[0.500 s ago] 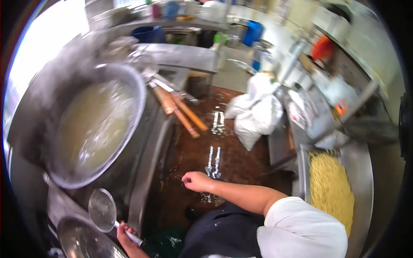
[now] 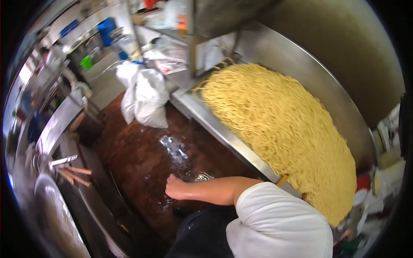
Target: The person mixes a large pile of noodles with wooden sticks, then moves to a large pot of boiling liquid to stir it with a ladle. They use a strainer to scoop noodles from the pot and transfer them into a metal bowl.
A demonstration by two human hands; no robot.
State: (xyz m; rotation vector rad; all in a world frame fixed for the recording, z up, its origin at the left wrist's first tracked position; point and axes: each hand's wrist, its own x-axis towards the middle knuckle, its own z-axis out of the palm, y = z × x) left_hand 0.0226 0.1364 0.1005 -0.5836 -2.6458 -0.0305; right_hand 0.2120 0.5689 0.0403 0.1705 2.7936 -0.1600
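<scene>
My right hand is curled into a fist, held over the wet brown floor in front of my dark apron. What the fist holds, if anything, is hidden. My left hand is out of view, and so is the round strainer it held earlier. Right of my arm, yellow noodles are heaped in a large metal tray with a raised back. Between my fist and the noodles there is a wide gap. A short orange-brown stick pokes out at the tray's near edge, by my white sleeve.
White sacks stand on the floor ahead. At the left, a large pot shows partly, with wooden-handled tools beyond it on the metal counter. A blue barrel and a green container are farther back.
My view has swung right, so the noodles fill much more of it and the pot has slid to the left edge. My left hand with the strainer has left the view. My right hand stays curled.
</scene>
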